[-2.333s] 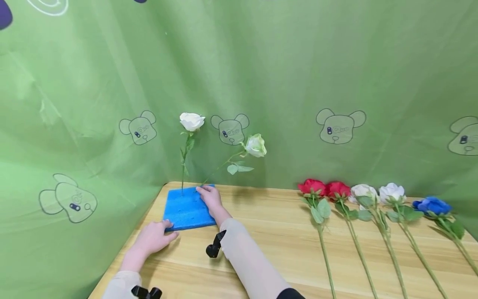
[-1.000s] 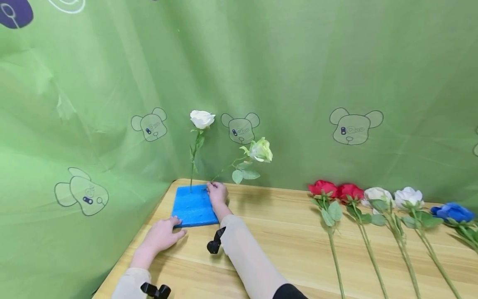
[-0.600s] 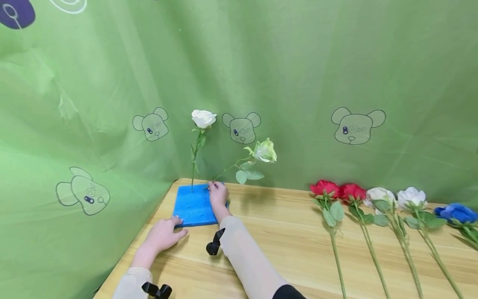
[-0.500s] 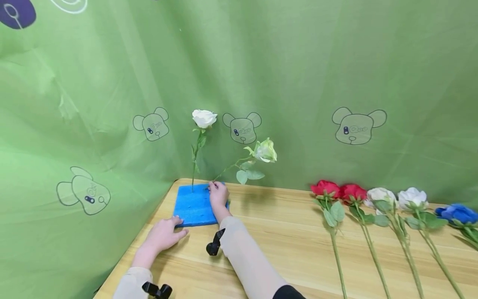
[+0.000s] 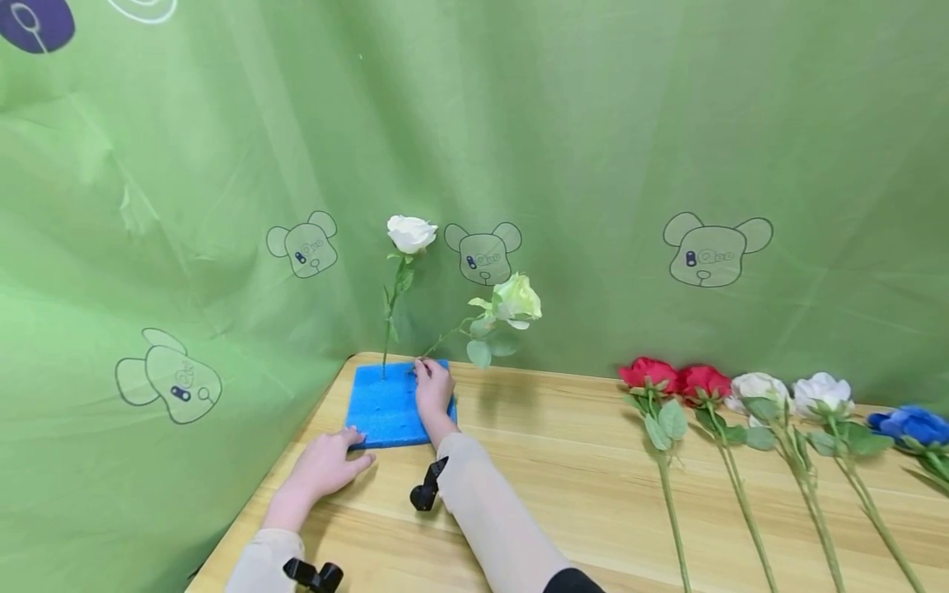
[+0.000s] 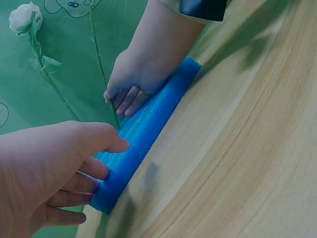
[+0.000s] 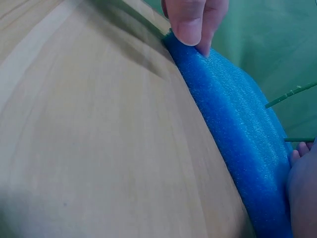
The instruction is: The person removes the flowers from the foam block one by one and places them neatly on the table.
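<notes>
A blue foam block (image 5: 381,416) lies at the table's far left corner. My right hand (image 5: 433,391) pinches the lower stem of a pale green-white rose (image 5: 516,298) at the block's back. That rose leans to the right; my fingertips partly hide its stem's base. A white rose (image 5: 411,235) stands nearly upright in the foam to the left. My left hand (image 5: 322,469) rests at the block's near left corner, its fingers fairly straight and touching the foam. The left wrist view shows my left hand (image 6: 54,163) against the foam's end.
Two red roses (image 5: 675,380), two white roses (image 5: 823,395) and a blue flower (image 5: 910,425) lie along the right of the wooden table (image 5: 549,461), stems toward me. A green curtain (image 5: 578,165) hangs close behind and at the left.
The head view has shifted, so most things sit farther right in it. The pale green rose's bloom has turned and swung slightly left over the last half second. Both hands keep their places.
</notes>
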Demonstrator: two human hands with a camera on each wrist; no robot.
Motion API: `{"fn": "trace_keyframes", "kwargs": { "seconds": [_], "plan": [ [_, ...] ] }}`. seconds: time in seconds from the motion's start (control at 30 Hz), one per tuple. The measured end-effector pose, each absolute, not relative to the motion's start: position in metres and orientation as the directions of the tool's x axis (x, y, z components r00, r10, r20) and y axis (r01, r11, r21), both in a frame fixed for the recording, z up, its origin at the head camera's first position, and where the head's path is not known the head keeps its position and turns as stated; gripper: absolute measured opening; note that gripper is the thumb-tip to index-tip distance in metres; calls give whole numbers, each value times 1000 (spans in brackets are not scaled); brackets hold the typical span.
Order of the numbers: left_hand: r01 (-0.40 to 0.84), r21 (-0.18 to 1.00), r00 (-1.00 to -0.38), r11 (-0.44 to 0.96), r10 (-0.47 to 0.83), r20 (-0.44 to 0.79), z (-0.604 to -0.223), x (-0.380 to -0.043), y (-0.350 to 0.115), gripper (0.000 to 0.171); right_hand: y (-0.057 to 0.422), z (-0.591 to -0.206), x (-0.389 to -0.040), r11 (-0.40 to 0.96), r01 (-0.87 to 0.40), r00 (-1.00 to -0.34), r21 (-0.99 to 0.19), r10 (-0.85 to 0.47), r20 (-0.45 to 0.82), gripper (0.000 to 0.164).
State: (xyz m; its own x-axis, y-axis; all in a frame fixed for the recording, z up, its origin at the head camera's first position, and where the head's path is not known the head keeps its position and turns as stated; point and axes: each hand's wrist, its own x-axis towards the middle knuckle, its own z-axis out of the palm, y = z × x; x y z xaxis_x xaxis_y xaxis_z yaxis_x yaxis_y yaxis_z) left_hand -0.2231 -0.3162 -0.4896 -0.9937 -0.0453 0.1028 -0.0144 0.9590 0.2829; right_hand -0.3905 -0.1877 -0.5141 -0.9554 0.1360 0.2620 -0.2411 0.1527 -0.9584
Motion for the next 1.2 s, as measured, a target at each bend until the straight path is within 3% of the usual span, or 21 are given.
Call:
{"fn": "trace_keyframes", "kwargs": {
  "seconds": [0.23, 0.77, 1.2],
  "plan": [
    [-12, 292, -994, 956, -43, 102, -490, -222, -317, 50, -188, -516, -389, 171, -263, -949, -950, 131, 286, 19],
    [-15, 302, -993, 953, -50, 107, -491, -222, -317, 51, -184, -518, -385, 3, -288, -947, -958, 149, 285, 24],
    [5, 302, -993, 953, -32, 115, -490, -221, -317, 50, -172, -523, -375, -222, -200, -979, -954, -3, 206, 14]
  ]
}}
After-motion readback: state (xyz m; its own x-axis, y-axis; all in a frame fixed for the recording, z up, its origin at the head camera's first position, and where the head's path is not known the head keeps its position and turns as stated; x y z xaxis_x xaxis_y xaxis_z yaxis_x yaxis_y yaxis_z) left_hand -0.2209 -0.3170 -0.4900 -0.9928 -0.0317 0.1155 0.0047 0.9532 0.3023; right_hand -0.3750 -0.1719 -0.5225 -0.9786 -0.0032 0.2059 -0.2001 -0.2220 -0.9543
